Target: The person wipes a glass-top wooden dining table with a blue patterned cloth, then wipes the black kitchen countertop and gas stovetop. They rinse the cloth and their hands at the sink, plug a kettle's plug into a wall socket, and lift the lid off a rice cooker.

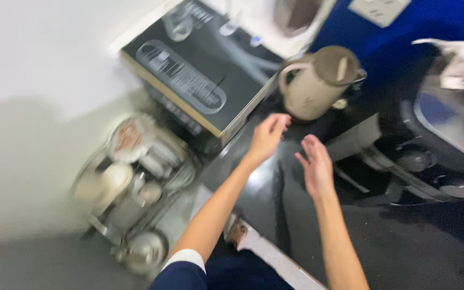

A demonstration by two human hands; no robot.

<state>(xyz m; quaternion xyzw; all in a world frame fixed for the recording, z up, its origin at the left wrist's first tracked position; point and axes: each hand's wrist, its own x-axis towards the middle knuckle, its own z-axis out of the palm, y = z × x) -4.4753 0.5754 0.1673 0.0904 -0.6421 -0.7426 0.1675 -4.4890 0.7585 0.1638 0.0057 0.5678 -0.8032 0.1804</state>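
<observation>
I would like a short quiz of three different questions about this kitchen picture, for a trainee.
1. True or false: the left hand holds the beige plastic electric kettle.
2. Which lies left of the kettle: (a) black rectangular cardboard box, (b) red bowl?
3. Fill in: the wire dish rack stands below the black glossy ______.

Key: 1 false, the hand is empty and open near it, like the right hand. 2 a. 3 countertop.

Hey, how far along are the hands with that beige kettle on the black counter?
Nothing looks done: the beige kettle stands closed on the black counter. In hand: the left hand and right hand reach toward it, open and empty. Gripping it is left.
</observation>
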